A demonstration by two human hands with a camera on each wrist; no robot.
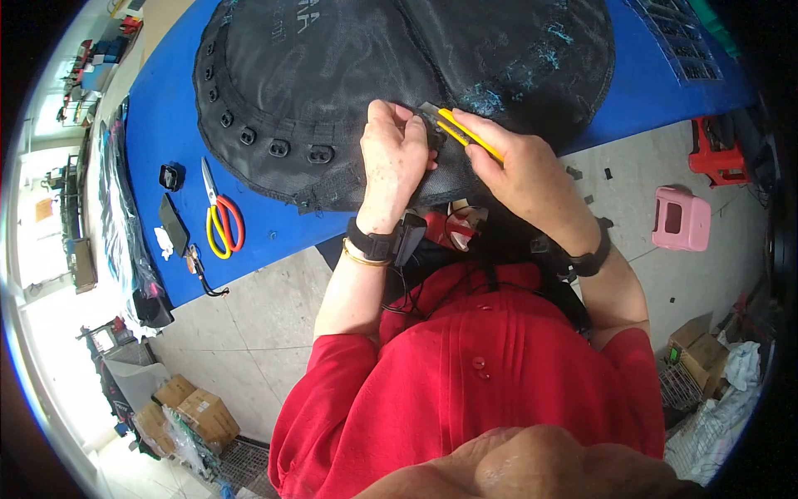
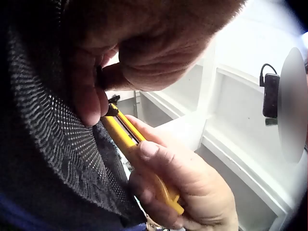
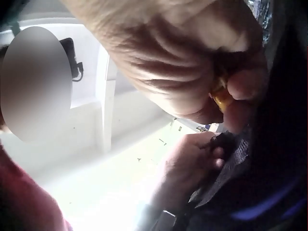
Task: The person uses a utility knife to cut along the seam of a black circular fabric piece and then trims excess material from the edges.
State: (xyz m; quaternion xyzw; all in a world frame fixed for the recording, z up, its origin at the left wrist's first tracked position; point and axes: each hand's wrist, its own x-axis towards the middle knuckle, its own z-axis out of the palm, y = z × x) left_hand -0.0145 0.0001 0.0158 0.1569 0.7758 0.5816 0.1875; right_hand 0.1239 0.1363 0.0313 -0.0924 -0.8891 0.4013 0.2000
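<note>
Mesh, black and round-edged, lies spread over the blue table, its near edge lifted between the person's hands at the side closest to the body. The left hand pinches a bit of that edge between thumb and fingers, probably to steady it and keep it taut; what exactly sits in the pinch is hidden by the fingers. In the right hand is a yellow knife, gripped with the thumb along its body and the fingers curled beneath, a hold that seems chosen for short, controlled strokes. Its front end points at the left hand's fingertips, just beside the pinched spot; whether it touches the cloth is hard to tell. The left forearm reaches nearly straight out from the body, while the right slants inward from the side, so the hands meet in front of the chest, likely for a close view and good leverage. Black fasteners line the mesh's left rim, and blue threads cling to its right part. To the left, scissors lie with their handles toward the person, apparently within easy reach. Beyond the table, a pink stool stands on the floor.
</note>
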